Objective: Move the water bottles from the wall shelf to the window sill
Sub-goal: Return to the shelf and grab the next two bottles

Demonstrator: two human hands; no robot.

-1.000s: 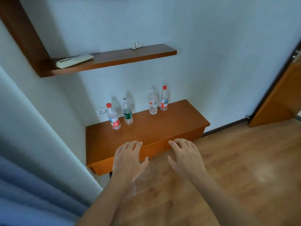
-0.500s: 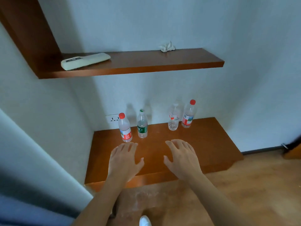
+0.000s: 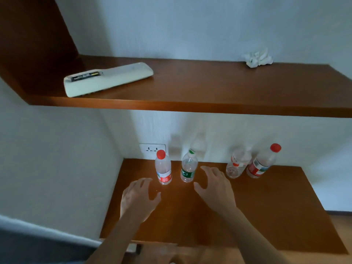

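Your left hand [image 3: 140,199] has come forward, fingers spread and empty, just short of the red-capped bottle [image 3: 163,169]; your right hand [image 3: 215,187], likewise spread, sits beside the green-labelled bottle [image 3: 188,168] on the lower shelf [image 3: 266,206]. Nothing gripped yet; grasping looks next.

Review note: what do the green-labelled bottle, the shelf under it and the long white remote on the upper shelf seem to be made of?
The green-labelled bottle: clear glossy plastic, probably; its body is see-through. The lower shelf: reddish-brown wood or veneer, smooth with a soft sheen; which, I cannot tell. The remote: off-white matte plastic, likely, given its moulded rounded edges.
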